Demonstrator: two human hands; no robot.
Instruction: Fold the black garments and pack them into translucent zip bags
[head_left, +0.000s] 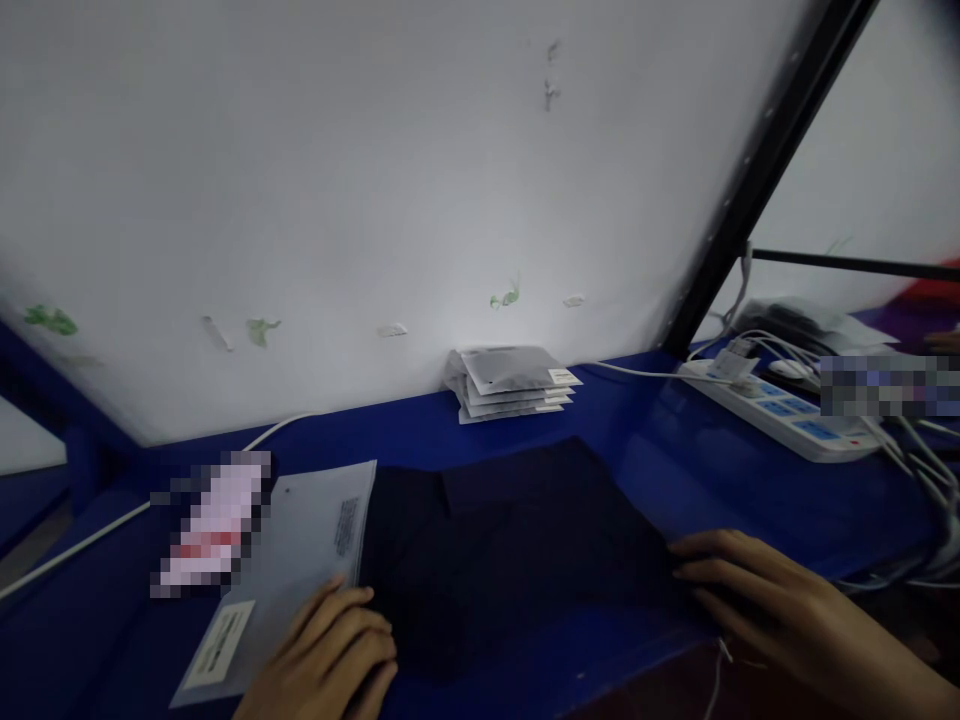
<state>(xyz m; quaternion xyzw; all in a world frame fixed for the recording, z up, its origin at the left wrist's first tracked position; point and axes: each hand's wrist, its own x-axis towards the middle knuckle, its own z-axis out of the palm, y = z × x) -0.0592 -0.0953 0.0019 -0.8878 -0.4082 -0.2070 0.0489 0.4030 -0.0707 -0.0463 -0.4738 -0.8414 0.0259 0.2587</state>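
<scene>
A dark, nearly black piece of folded cloth [525,550] lies flat before me; its exact kind is hard to make out. My left hand [322,650] rests with loosely bent fingers on the right edge of a frosted plastic bag [300,540], fingertips reaching the cloth's left side. The bag carries a white barcode label [220,643] and small printed text. At the cloth's right end, my right hand [772,600] has its fingers closed over the edge, with the thumb mostly hidden.
Against the white wall sits a stack of several packed, labelled plastic bags [517,385]. A blurred-out pink item [217,525] lies on the far left. To the right are a white power strip [780,410] with cables and a black metal post [765,190]. The tabletop [652,440] is blue.
</scene>
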